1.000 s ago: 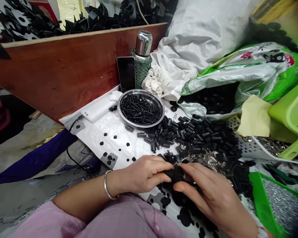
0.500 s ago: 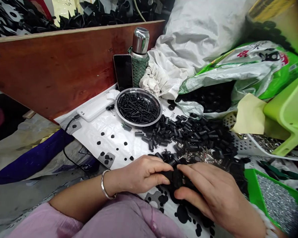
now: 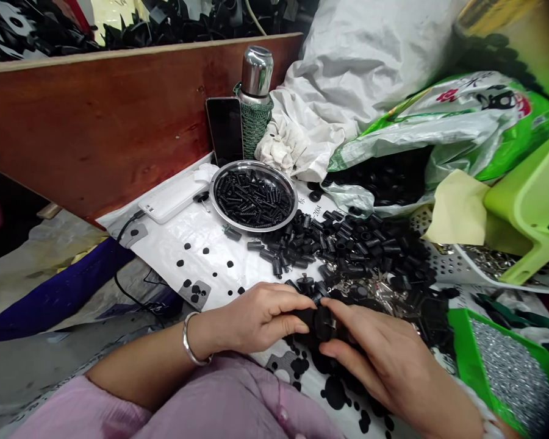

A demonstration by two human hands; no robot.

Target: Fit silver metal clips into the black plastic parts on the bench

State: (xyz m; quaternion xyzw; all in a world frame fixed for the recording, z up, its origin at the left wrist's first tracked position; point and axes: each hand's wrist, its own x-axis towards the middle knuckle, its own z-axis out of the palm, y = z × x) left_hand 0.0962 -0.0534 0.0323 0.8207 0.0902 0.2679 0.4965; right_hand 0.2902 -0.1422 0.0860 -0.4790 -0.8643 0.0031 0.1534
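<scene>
The left hand (image 3: 256,320) and the right hand (image 3: 384,350) are brought together at 6 o'clock of the view, with a small black plastic part (image 3: 322,323) pinched between thumbs and fingers. Its exact shape is largely hidden by the fingers. The part is held just above a white plastic sheet (image 3: 210,262), with a silver bangle (image 3: 190,338) seen on the left wrist.

The part is judged light and stiff, unlikely to be fragile, but its smooth surface and small size may make it slip. A fingertip hold on opposite outer sides appears best.

A heap of black plastic sleeves (image 3: 352,250) lies at 12 o'clock from the hands. Ribbed black pieces (image 3: 251,198) are held in a steel dish (image 3: 251,163) at 11 o'clock. A green tray (image 3: 462,347) of small silver pieces (image 3: 512,378) is placed at 3 o'clock.
</scene>
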